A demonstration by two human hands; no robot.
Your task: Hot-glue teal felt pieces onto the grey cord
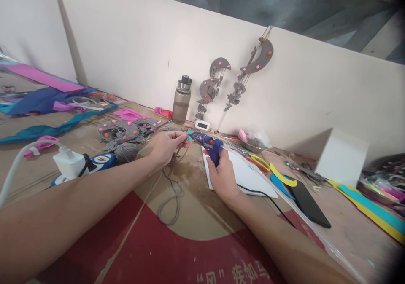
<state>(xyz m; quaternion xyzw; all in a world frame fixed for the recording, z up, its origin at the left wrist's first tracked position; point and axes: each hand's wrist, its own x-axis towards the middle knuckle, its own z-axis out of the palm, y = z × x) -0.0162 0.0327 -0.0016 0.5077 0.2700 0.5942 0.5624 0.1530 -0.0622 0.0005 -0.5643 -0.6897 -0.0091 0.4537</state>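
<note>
My right hand [221,172] grips a blue hot glue gun [212,146], its nozzle pointing left. A long clear glue stick [294,204] trails out of its back toward the lower right. My left hand [169,147] pinches a small turquoise piece [190,135] right at the nozzle tip; whether they touch is too small to tell. Below the left fingers hangs a grey cord [171,210], looped on the cardboard; I cannot tell whether the fingers hold it too. Part of a white board [253,178] lies under the right hand.
Grey felt pieces with pink and orange dots [122,132] lie left, near a power strip [106,161]. A bottle [181,100] and small digital display [202,125] stand behind. Grey crescent hangings [259,58] lean on the wall. At right are yellow-handled scissors [261,162] and a black phone [310,204].
</note>
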